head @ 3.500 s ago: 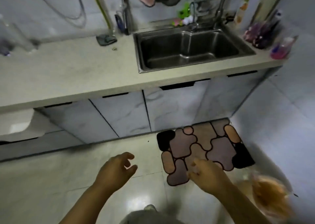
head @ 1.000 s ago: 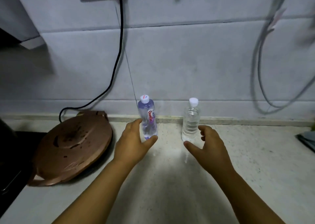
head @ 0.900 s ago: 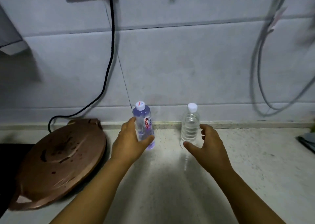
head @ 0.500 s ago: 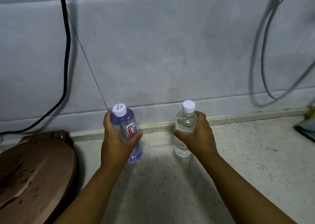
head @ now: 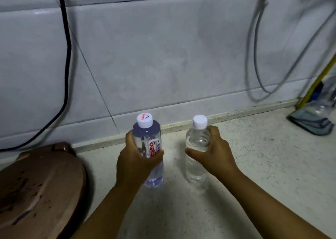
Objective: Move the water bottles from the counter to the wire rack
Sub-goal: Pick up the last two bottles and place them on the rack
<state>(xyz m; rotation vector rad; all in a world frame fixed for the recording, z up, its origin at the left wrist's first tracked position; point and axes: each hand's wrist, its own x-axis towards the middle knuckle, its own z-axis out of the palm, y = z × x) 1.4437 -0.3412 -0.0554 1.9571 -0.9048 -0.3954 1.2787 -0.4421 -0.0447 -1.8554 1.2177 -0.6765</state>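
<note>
Two small water bottles with white caps are over the speckled counter [head: 263, 166], near the tiled wall. My left hand [head: 134, 162] is wrapped around the bluish labelled bottle [head: 147, 138], which leans slightly left. My right hand [head: 212, 155] grips the clear unlabelled bottle [head: 197, 140] around its middle; that bottle stays upright. Whether either base still touches the counter I cannot tell. The wire rack is out of view.
A round brown appliance lid [head: 36, 187] lies at the left on the counter. A black power cord [head: 67, 57] hangs down the wall. Grey hoses [head: 258, 57] loop at the right, above a folded grey cloth [head: 311, 120] and a yellow-handled tool [head: 316, 86].
My hands went from reaching with spread fingers to closing around one bottle each. Since half a second ago the labelled bottle has tipped a little and the view has shifted right.
</note>
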